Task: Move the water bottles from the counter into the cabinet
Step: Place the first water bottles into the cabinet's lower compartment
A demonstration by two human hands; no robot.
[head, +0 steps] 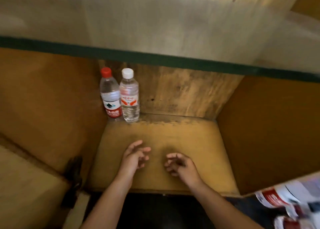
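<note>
Head view. Open wooden cabinet compartment point(161, 151) with a worn yellow-brown floor, under a pale counter edge with a dark green band point(155, 57). Two clear plastic water bottles stand upright in the back-left corner, at about 11 o'clock from the hands — one red-capped bottle with a red-and-white label point(110, 97), one white-capped bottle with an orange-marked label point(129, 97), touching side by side. Two bare hands hover over the front of the floor, near each other: left hand point(134, 157) with fingers spread, holding nothing; right hand point(180, 164) with fingers loosely curled, also empty. Printed red-and-white papers point(292, 204) at 4 o'clock — blurred.
</note>
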